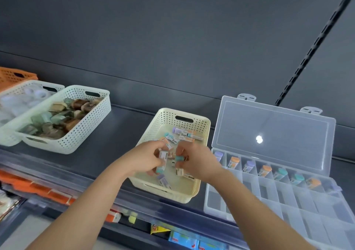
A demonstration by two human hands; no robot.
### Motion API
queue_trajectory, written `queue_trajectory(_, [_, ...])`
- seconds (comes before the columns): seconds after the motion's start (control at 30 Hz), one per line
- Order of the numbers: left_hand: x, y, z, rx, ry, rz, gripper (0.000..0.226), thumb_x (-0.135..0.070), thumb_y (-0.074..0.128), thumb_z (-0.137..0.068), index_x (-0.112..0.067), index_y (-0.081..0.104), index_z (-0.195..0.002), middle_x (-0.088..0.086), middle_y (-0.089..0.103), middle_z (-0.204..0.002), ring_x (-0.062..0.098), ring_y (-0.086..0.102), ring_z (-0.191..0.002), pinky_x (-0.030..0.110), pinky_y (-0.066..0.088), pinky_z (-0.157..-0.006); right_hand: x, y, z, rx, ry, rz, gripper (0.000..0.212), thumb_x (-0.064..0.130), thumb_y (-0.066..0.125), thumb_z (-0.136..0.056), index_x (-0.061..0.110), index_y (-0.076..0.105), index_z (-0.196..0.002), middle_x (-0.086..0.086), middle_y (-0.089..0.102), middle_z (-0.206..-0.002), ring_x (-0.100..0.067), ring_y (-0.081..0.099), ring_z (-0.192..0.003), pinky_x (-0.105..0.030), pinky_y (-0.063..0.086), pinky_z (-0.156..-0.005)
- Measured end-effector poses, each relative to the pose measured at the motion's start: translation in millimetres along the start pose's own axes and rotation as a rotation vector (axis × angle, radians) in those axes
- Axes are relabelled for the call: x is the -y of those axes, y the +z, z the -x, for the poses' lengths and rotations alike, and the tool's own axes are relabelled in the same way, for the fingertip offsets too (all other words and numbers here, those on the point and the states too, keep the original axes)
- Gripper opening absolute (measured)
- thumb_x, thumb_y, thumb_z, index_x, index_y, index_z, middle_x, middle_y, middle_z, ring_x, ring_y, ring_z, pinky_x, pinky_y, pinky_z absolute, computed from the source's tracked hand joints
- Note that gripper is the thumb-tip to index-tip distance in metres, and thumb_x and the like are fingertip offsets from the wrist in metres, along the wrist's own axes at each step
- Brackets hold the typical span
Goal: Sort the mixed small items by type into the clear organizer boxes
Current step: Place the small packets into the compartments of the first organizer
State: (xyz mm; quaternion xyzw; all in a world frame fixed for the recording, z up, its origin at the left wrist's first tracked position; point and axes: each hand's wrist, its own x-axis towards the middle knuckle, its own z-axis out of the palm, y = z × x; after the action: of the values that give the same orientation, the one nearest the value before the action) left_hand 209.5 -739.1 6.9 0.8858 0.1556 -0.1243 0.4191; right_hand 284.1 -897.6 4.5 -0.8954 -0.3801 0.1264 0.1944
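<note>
A cream perforated basket (199, 127) on the dark shelf holds several small labelled tubes (185, 134) with purple, teal and orange caps. Both hands are inside it. My left hand (148, 157) grips a teal-capped tube (161, 165). My right hand (199, 161) pinches another teal-capped tube (179, 158). To the right lies the clear organizer box (272, 198) with its lid (272, 132) standing open. Its back row of compartments holds single tubes with purple, orange and teal caps (266, 170).
A pale green basket (86, 134) of brown and green small items sits at the left, with a white basket (28, 84) and an orange one (15, 75) behind it. Lower shelves with packaged goods (182, 240) run below the shelf edge.
</note>
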Motion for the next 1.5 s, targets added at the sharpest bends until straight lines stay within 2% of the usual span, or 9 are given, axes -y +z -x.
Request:
queue_trajectory(0.1, [-18, 2, 10, -0.012, 0.101, 0.047, 0.046, -0.007, 0.056, -0.093, -0.035, 0.050, -0.130, -0.011, 0.052, -0.121, 0.009, 0.067, -0.077, 0.027, 0.057, -0.069, -13, -16, 21, -0.219, 0.021, -0.160, 0.019, 0.019, 0.070, -0.082, 0.019, 0.062, -0.099, 0.009, 0.063, -0.089, -0.013, 0.061, -0.079, -0.026, 0.052, -0.075])
queue_trajectory(0.2, [-39, 13, 13, -0.077, 0.185, -0.025, 0.050, -0.013, 0.060, -0.089, -0.036, 0.045, -0.130, -0.006, 0.060, -0.107, 0.012, 0.064, -0.085, 0.036, 0.053, -0.084, -30, -27, 43, -0.380, 0.034, -0.220, 0.019, 0.017, 0.070, -0.083, 0.017, 0.065, -0.102, 0.012, 0.061, -0.085, -0.007, 0.058, -0.073, -0.017, 0.050, -0.071])
queue_trajectory(0.33, [-71, 39, 16, -0.183, 0.301, -0.166, 0.037, -0.013, 0.060, -0.088, -0.030, 0.049, -0.119, -0.011, 0.060, -0.098, 0.005, 0.058, -0.077, 0.022, 0.046, -0.063, -55, -34, 76, -0.558, 0.050, -0.236, 0.013, 0.014, 0.071, -0.083, 0.016, 0.069, -0.095, 0.011, 0.063, -0.081, -0.002, 0.057, -0.068, -0.004, 0.043, -0.062])
queue_trajectory(0.43, [-90, 59, 18, -0.242, 0.433, -0.284, 0.029, -0.011, 0.055, -0.092, -0.028, 0.062, -0.114, -0.012, 0.059, -0.108, 0.005, 0.056, -0.088, 0.019, 0.044, -0.071, -75, -33, 94, -0.638, 0.059, -0.181, 0.014, 0.010, 0.072, -0.081, 0.016, 0.072, -0.094, 0.008, 0.064, -0.089, -0.005, 0.059, -0.071, -0.008, 0.046, -0.066])
queue_trajectory(0.5, [-96, 73, 14, -0.275, 0.483, -0.356, 0.029, -0.013, 0.057, -0.092, -0.028, 0.063, -0.117, -0.010, 0.059, -0.113, 0.008, 0.057, -0.099, 0.021, 0.043, -0.079, -85, -31, 103, -0.648, 0.067, -0.127, 0.015, 0.009, 0.073, -0.080, 0.014, 0.074, -0.094, 0.004, 0.067, -0.090, -0.009, 0.060, -0.069, -0.016, 0.051, -0.067])
queue_trajectory(0.77, [-94, 110, -9, -0.284, 0.493, -0.556, 0.025, -0.007, 0.059, -0.090, -0.016, 0.066, -0.113, -0.003, 0.062, -0.115, 0.015, 0.058, -0.099, 0.023, 0.046, -0.081, -109, -6, 106, -0.583, 0.058, 0.013, 0.011, 0.009, 0.073, -0.077, 0.014, 0.072, -0.088, -0.003, 0.069, -0.080, -0.022, 0.062, -0.071, -0.039, 0.055, -0.062])
queue_trajectory(0.93, [-84, 121, -22, -0.261, 0.535, -0.631, 0.023, -0.007, 0.059, -0.089, -0.016, 0.070, -0.107, -0.003, 0.063, -0.121, 0.013, 0.056, -0.110, 0.016, 0.033, -0.077, -112, 5, 98, -0.540, 0.055, 0.064, 0.009, 0.009, 0.073, -0.076, 0.014, 0.073, -0.084, -0.001, 0.071, -0.080, -0.022, 0.064, -0.074, -0.033, 0.055, -0.061])
queue_trajectory(1.13, [-83, 124, -28, -0.253, 0.540, -0.647, 0.021, -0.012, 0.064, -0.087, -0.020, 0.071, -0.106, -0.003, 0.068, -0.101, 0.013, 0.059, -0.092, 0.021, 0.043, -0.077, -114, 7, 96, -0.474, 0.070, 0.061, 0.012, 0.014, 0.068, -0.083, 0.015, 0.073, -0.094, -0.001, 0.072, -0.090, -0.020, 0.063, -0.082, -0.031, 0.055, -0.071])
queue_trajectory(1.5, [-80, 119, -28, -0.214, 0.589, -0.703, 0.024, -0.013, 0.062, -0.088, -0.016, 0.069, -0.110, -0.001, 0.067, -0.105, 0.017, 0.056, -0.100, 0.028, 0.044, -0.085, -112, 2, 97, -0.469, 0.078, 0.037, 0.023, 0.029, 0.069, -0.081, 0.019, 0.068, -0.102, 0.006, 0.070, -0.095, -0.013, 0.062, -0.088, -0.027, 0.054, -0.073])
